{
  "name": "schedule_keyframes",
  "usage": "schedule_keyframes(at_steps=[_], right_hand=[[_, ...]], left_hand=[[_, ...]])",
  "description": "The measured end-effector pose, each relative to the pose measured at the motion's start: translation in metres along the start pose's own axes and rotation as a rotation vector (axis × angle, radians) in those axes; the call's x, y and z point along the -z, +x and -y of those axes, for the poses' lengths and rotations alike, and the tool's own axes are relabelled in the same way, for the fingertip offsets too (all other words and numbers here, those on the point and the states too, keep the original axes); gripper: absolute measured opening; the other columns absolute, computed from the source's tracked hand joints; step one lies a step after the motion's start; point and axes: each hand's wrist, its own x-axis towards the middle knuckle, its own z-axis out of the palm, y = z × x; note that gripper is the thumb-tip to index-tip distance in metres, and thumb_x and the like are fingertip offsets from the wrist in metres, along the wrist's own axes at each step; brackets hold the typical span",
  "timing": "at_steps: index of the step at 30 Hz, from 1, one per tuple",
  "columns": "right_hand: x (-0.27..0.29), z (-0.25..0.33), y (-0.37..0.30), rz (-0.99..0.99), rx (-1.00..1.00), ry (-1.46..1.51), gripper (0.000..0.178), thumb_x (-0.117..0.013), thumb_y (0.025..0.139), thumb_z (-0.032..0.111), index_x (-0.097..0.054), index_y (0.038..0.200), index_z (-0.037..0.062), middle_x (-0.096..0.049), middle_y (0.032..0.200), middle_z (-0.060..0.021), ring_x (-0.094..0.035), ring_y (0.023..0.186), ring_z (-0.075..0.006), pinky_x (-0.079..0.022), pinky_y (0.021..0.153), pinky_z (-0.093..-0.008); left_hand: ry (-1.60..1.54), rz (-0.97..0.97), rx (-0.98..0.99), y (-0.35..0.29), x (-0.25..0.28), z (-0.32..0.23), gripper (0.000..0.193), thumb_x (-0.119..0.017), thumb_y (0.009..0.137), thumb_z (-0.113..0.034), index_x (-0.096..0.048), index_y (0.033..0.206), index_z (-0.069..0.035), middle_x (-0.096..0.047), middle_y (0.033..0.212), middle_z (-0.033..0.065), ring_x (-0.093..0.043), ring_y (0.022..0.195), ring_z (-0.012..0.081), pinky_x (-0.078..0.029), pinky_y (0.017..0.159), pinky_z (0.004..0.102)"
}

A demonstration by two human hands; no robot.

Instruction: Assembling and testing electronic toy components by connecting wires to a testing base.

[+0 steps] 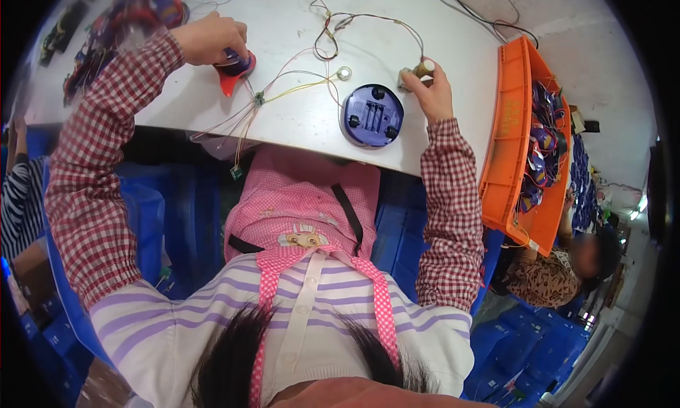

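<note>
My left hand (212, 40) is closed on a purple and red plastic part (234, 68) at the table's far left. Over the right side of the table my right hand (433, 91) pinches a small tan cylindrical part (424, 69); a greyish piece shows by the thumb, and wires run from it to the far side. Just left of that hand lies a round purple base (373, 115) with black feet and a battery compartment. Between the hands rests a small circuit board (259, 98) with red, yellow and dark wires spreading out. One wire ends near a small round disc (344, 73).
A small green board (236, 173) dangles by wires over the table's near edge. Purple and red parts are heaped (134, 18) at the far left. On the right, an orange crate (508, 128) holds several wired purple parts. Another person (545, 277) is beyond it.
</note>
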Motion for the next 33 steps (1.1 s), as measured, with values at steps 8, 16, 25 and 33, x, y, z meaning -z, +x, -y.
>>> schedule_keyframes(at_steps=[8, 16, 25, 33], right_hand=[[0.009, 0.025, 0.006, 0.018, -0.197, 0.204, 0.028, -0.071, 0.079, 0.021, -0.059, 0.094, 0.0006, -0.062, 0.079, -0.0084, -0.054, 0.064, -0.0123, -0.046, 0.053, -0.0208], [-0.012, 0.049, -0.065, 0.009, 0.227, 0.223, 0.018, -0.069, 0.081, 0.006, -0.059, 0.095, 0.0019, -0.058, 0.079, -0.0049, -0.051, 0.056, -0.0089, -0.045, 0.049, -0.0197], [-0.023, 0.052, -0.085, -0.028, 0.425, -0.058, 0.024, -0.071, 0.077, 0.005, -0.059, 0.098, 0.0021, -0.053, 0.089, -0.0053, -0.054, 0.064, -0.0134, -0.046, 0.053, -0.0219], [-0.027, 0.057, -0.099, 0.014, 0.450, -0.193, 0.022, -0.071, 0.077, 0.005, -0.060, 0.096, 0.0031, -0.053, 0.088, -0.0058, -0.053, 0.066, -0.0150, -0.045, 0.056, -0.0246]], left_hand=[[-0.382, -0.611, 0.262, 0.014, -0.006, -0.115, 0.023, -0.059, 0.086, -0.017, -0.058, 0.105, -0.004, -0.060, 0.096, 0.0131, -0.059, 0.080, 0.0284, -0.048, 0.074, 0.0370], [-0.545, -0.575, 0.525, 0.113, -0.058, -0.193, 0.036, -0.055, 0.089, -0.030, -0.052, 0.107, 0.001, -0.065, 0.075, 0.0189, -0.063, 0.067, 0.0351, -0.049, 0.061, 0.0404], [-0.696, -0.683, 0.525, 0.131, -0.083, -0.196, 0.023, -0.051, 0.083, -0.017, -0.052, 0.097, 0.001, -0.063, 0.073, 0.0211, -0.062, 0.066, 0.0393, -0.049, 0.060, 0.0443], [-0.784, -0.762, 0.521, 0.134, -0.084, -0.200, 0.020, -0.051, 0.080, -0.013, -0.052, 0.095, 0.000, -0.062, 0.069, 0.0213, -0.061, 0.065, 0.0403, -0.049, 0.059, 0.0448]])
